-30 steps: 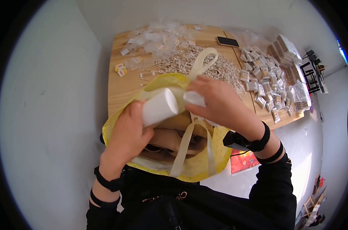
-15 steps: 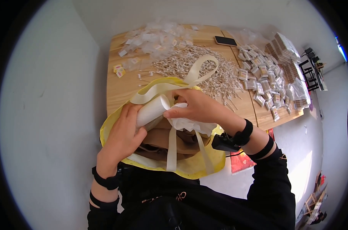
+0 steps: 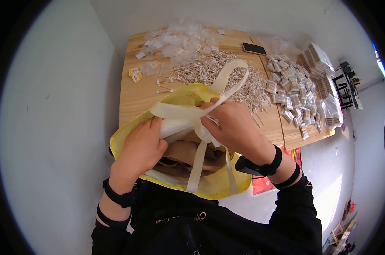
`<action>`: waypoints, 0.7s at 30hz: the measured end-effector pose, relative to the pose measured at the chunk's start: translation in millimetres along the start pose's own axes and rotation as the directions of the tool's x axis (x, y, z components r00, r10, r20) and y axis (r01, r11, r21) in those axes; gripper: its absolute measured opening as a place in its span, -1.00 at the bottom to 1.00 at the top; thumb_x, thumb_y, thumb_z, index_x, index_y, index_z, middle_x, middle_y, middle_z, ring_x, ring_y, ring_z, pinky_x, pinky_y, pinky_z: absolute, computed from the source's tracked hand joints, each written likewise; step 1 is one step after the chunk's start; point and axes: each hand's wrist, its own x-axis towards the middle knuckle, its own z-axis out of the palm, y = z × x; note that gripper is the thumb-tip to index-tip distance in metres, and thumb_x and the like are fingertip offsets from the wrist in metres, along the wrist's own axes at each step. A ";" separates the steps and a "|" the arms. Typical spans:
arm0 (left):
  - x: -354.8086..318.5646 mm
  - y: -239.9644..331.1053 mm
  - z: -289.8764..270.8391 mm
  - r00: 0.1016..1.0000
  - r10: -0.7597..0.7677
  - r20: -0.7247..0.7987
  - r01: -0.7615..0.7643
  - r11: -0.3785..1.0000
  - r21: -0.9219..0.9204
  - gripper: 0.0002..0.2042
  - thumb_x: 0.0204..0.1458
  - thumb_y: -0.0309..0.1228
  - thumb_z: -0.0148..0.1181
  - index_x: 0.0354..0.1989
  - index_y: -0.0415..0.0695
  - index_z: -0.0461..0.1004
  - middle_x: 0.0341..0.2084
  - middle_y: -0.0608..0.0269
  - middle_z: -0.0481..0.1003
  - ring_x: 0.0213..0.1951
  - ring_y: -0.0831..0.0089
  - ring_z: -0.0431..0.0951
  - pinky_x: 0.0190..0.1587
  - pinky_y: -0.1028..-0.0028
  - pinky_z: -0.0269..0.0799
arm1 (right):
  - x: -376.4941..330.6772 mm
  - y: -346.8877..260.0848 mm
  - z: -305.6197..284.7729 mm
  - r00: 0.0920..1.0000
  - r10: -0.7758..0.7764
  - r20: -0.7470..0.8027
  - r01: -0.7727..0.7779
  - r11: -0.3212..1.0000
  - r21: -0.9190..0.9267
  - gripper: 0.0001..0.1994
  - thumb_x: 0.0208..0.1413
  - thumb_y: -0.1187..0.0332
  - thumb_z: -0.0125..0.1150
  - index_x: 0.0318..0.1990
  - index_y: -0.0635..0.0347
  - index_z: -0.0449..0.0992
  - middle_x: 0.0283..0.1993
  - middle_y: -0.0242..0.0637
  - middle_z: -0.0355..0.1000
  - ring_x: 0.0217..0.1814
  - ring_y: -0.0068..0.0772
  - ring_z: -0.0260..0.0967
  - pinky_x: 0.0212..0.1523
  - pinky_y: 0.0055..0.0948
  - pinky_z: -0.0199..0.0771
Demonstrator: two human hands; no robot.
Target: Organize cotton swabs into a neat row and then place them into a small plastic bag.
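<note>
A yellow tote bag (image 3: 120, 140) with cream straps (image 3: 196, 168) stands open in front of me; brown fabric (image 3: 184, 155) lies inside. My left hand (image 3: 142, 146) reaches over its left side, fingers curled round a white roll (image 3: 175, 126) that a strap partly covers. At the far side of the opening, my right hand (image 3: 234, 125) is closed on crumpled thin white material (image 3: 207, 137), its fingertips partly hidden by the looped strap. Whether that material belongs to the roll I cannot tell.
On the wooden table (image 3: 135, 94) lie a heap of cotton swabs (image 3: 218, 70), clear plastic bags (image 3: 175, 40), several packed swab packets (image 3: 290, 89), stacked packs (image 3: 315, 59) and a phone (image 3: 254, 48). A wall (image 3: 61, 106) rises at left. A red bag (image 3: 264, 185) sits beneath the table.
The white roll has sunk lower into the bag behind the strap. My right hand has moved slightly right, its fingers now behind the strap. The strap loop has shifted right.
</note>
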 end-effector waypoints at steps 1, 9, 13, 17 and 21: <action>1.0 3.2 0.5 0.998 -0.052 0.045 0.049 0.997 0.062 -0.58 -0.08 -0.45 0.06 0.00 -0.31 0.28 -0.12 -0.11 0.40 -0.06 -0.02 0.39 -0.02 0.17 0.35 | 1.8 -3.2 -0.9 1.000 0.014 -0.014 -0.014 1.000 0.019 -0.84 -0.03 0.38 0.21 -0.30 0.23 0.59 -0.39 -0.06 0.49 -0.40 -0.04 0.44 -0.39 -0.23 0.43; -8.5 0.5 -5.6 0.939 0.229 -0.258 -0.219 0.973 0.067 -0.51 -0.21 -0.30 0.35 -0.08 -0.22 0.35 -0.16 0.11 0.42 -0.14 0.06 0.43 -0.11 0.25 0.40 | 21.2 7.3 -9.2 0.985 0.083 -0.152 -0.036 0.957 0.289 -0.82 -0.01 0.33 0.15 -0.33 0.23 0.58 -0.52 -0.04 0.45 -0.50 0.01 0.42 -0.46 -0.22 0.40; -20.4 -0.5 -17.6 0.957 0.259 -0.130 -0.253 0.966 0.061 -0.59 -0.22 -0.44 0.35 -0.15 -0.18 0.38 -0.14 0.09 0.41 -0.08 0.09 0.41 -0.04 0.22 0.33 | 20.3 20.4 -26.9 0.974 0.217 -0.065 -0.193 0.944 0.267 -0.83 0.03 0.41 0.14 -0.28 0.29 0.57 -0.44 -0.17 0.52 -0.41 -0.39 0.48 -0.33 -0.42 0.43; -18.1 -4.8 -5.7 0.903 0.315 -0.292 -0.220 0.923 0.315 -0.71 -0.23 -0.50 0.31 -0.27 -0.15 0.43 -0.19 0.17 0.43 -0.17 0.14 0.44 -0.11 0.26 0.37 | 18.2 29.5 -36.9 0.964 0.266 0.002 -0.260 0.938 0.227 -0.84 0.01 0.40 0.14 -0.33 0.30 0.56 -0.46 -0.19 0.51 -0.43 -0.43 0.45 -0.32 -0.45 0.42; -17.6 2.9 -6.5 0.802 0.322 -0.504 -0.244 0.946 0.216 -0.75 -0.28 -0.61 0.26 -0.35 -0.13 0.46 -0.26 0.20 0.42 -0.24 0.18 0.44 -0.14 0.31 0.32 | 13.0 30.4 -43.9 0.931 0.358 0.064 -0.363 0.925 0.112 -0.83 0.00 0.37 0.17 -0.32 0.28 0.57 -0.44 -0.13 0.51 -0.43 -0.31 0.47 -0.33 -0.40 0.43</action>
